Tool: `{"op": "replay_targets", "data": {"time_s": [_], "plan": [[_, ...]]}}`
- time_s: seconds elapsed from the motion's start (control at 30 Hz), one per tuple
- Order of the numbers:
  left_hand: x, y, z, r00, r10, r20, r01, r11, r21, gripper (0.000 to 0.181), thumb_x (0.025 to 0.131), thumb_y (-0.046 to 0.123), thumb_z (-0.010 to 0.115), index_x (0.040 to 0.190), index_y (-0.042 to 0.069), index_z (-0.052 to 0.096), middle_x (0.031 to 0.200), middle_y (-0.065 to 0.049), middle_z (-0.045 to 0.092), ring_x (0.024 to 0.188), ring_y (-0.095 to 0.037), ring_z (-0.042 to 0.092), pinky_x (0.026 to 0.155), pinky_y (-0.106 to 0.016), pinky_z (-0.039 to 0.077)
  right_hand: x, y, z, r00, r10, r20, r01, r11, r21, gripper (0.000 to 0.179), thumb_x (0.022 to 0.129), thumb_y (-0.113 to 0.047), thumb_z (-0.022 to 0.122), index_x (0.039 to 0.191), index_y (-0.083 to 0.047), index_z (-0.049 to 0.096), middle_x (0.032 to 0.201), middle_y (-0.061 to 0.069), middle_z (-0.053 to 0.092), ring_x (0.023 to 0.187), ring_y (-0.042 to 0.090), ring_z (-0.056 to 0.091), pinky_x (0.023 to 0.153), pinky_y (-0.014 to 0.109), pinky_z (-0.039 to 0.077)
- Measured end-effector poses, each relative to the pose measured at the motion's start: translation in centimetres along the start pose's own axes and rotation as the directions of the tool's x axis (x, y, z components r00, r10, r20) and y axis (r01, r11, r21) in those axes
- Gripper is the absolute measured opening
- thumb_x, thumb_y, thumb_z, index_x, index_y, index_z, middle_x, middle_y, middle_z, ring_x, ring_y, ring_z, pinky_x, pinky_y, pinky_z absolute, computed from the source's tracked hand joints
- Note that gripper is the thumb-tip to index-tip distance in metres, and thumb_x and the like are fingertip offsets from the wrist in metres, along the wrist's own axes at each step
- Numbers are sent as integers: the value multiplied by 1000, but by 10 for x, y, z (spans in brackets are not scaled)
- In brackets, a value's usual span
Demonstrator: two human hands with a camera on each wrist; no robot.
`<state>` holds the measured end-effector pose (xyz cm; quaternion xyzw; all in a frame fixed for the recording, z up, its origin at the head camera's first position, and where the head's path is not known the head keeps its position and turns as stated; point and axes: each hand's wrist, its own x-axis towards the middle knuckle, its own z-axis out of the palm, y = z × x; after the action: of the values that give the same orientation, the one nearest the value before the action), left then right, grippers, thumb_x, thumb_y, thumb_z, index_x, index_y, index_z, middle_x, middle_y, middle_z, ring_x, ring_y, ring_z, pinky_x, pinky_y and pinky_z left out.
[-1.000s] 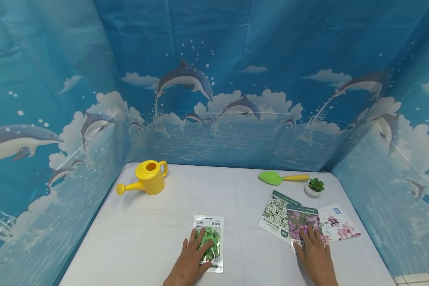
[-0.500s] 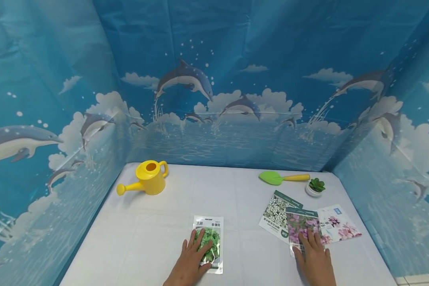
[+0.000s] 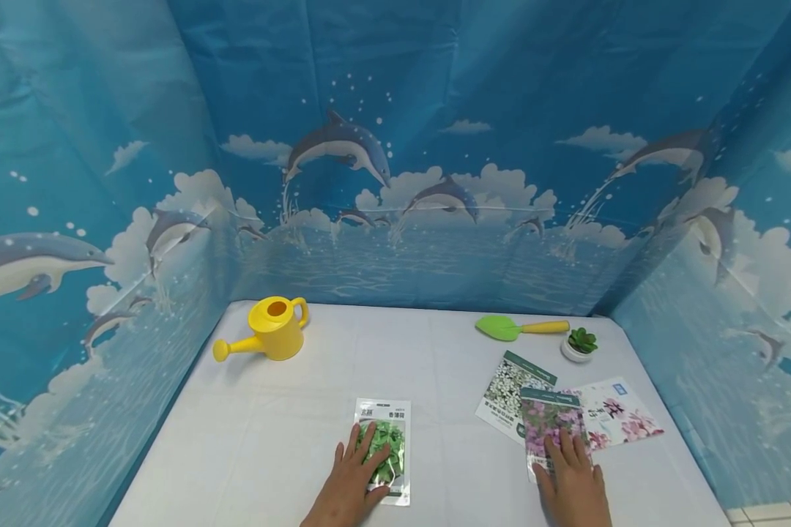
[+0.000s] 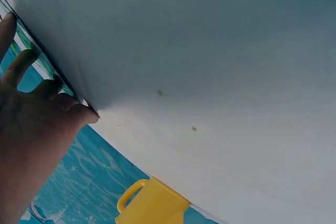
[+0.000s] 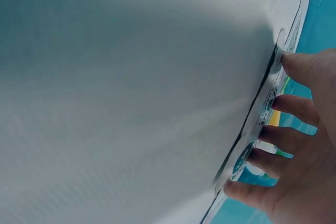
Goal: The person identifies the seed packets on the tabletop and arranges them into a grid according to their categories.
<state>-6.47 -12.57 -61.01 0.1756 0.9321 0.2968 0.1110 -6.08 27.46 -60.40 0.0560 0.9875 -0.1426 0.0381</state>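
My left hand rests with spread fingers on a seed packet with green leaves near the front middle of the table. Farther right, my right hand lies on a seed packet with purple flowers, its fingertips touching the lower half. That packet overlaps a white-flower seed packet on its left and a pink-flower packet on its right. In the right wrist view, the fingertips touch the purple-flower packet's surface at a low angle. Fingers and thumb of the left hand touch the leaf packet in the left wrist view.
A yellow watering can stands at the back left, its spout pointing left. At the back right lies a green trowel with a yellow handle, beside a small potted succulent. Dolphin-printed curtains border the white table at back and sides.
My right hand has slid the purple-flower packet a little toward me and to the left, uncovering more of the pink-flower packet. The left hand stays on the leaf packet.
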Motion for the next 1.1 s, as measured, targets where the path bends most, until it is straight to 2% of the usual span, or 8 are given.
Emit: {"op": "replay_targets", "data": {"time_s": [0.1, 0.23, 0.77, 1.1], "plan": [[0, 6, -6, 1000, -13, 15, 12, 999, 37, 67, 95, 37, 81, 156, 19, 60, 176, -18, 29, 161, -52, 20, 121, -76, 26, -2, -2, 0, 1000, -11, -2, 11, 1000, 3, 63, 104, -31, 71, 149, 10, 55, 161, 41, 34, 150, 66, 26, 108, 89, 27], [0, 7, -6, 999, -33, 31, 31, 997, 65, 67, 95, 38, 81, 156, 20, 60, 176, -17, 29, 161, -51, 20, 122, -74, 26, -5, -5, 0, 1000, -17, 12, 17, 1000, -5, 64, 104, -33, 71, 148, 10, 56, 160, 41, 35, 149, 66, 28, 108, 90, 25], [-1, 9, -6, 998, -46, 46, 44, 998, 44, 67, 96, 38, 81, 157, 20, 59, 177, -17, 27, 162, -50, 18, 123, -75, 25, -13, -13, 7, 999, -49, -4, 49, 999, -22, 65, 102, -35, 72, 147, 9, 57, 158, 40, 40, 147, 66, 33, 107, 93, 20], [-2, 8, -5, 999, -26, 32, 25, 999, 39, 68, 95, 37, 81, 156, 18, 59, 176, -19, 28, 161, -52, 19, 121, -77, 25, -18, -27, 9, 997, -68, 27, 68, 998, -11, 62, 101, -32, 74, 148, 6, 58, 159, 40, 41, 148, 66, 33, 107, 93, 20]]}}
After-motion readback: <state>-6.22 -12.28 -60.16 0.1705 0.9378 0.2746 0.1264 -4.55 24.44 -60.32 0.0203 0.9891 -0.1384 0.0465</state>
